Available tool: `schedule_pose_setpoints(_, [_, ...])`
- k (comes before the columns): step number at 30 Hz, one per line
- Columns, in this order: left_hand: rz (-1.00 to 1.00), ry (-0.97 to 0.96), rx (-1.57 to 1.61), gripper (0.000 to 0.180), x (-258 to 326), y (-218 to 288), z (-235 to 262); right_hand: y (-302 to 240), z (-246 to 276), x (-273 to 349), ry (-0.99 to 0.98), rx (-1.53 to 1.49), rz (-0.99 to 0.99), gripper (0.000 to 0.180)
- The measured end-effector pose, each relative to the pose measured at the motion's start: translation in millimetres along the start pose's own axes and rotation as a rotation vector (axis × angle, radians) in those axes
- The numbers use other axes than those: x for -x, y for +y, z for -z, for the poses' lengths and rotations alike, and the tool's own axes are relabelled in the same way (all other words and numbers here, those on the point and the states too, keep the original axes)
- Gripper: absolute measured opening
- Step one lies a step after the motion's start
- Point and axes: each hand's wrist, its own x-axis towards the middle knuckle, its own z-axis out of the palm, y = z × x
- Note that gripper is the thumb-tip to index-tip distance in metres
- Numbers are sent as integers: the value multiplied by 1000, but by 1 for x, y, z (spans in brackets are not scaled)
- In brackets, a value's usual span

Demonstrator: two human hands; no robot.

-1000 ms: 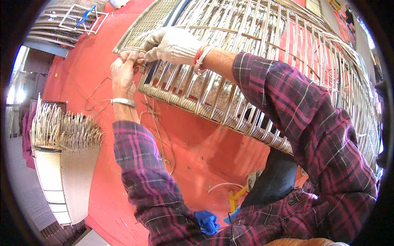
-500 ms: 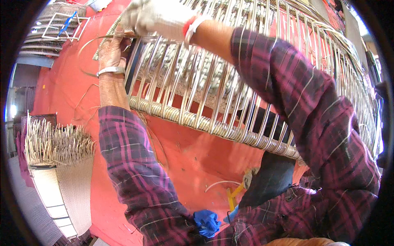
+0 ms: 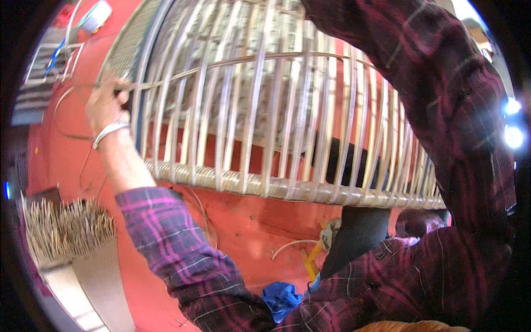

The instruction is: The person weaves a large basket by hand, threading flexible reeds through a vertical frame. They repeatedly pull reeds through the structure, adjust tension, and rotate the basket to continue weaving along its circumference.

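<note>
A large woven wicker frame (image 3: 243,182) with rows of upright light strands and a wrapped lower rail fills the upper middle. At its left corner, beside a dark upright bar, my left hand (image 3: 107,108) is closed on a thin brown wicker strand (image 3: 229,62), with a white band round the wrist. That strand runs right from the fingers across the uprights, and its slack end loops off to the left. My right arm (image 3: 442,110), in a plaid sleeve, reaches up past the top edge; the hand itself is out of sight.
A bundle of cut canes (image 3: 69,229) stands at the lower left above a pale woven panel (image 3: 105,282). Loose strands lie on the red floor (image 3: 238,238). Crumpled blue material (image 3: 280,300) is near my body, beside a yellow tool (image 3: 311,263). A white bucket (image 3: 95,15) stands far left.
My gloved right hand has gone from beside the left hand up and out of view. The strand now stretches across the uprights. My left hand appears lower and farther left as the view shifts.
</note>
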Motion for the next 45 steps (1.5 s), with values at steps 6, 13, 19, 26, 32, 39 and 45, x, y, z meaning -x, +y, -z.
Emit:
schedule_pose_setpoints(6, [18,89,72,33,-16,-4,14,-59,72,162,-123,-84,-25,27])
schedule_pose_setpoints(13, [104,-3,-20,35,-11,8,7,-148,145,320,-248,204,-423,44])
schedule_pose_setpoints(19, [102,-128,-106,22,2,16,4,-162,110,362,-154,173,-721,19])
schedule_pose_setpoints(26, [107,-87,-330,29,-16,37,1,-157,106,351,-75,-127,-992,18])
schedule_pose_setpoints(32, [146,136,-520,33,5,51,-7,-179,109,352,-89,-420,-848,20])
schedule_pose_setpoints(39, [41,-26,-865,26,39,44,-23,-198,127,364,176,-68,-618,12])
schedule_pose_setpoints(45, [-234,-33,-1152,22,69,70,-32,-179,214,499,47,200,-793,23])
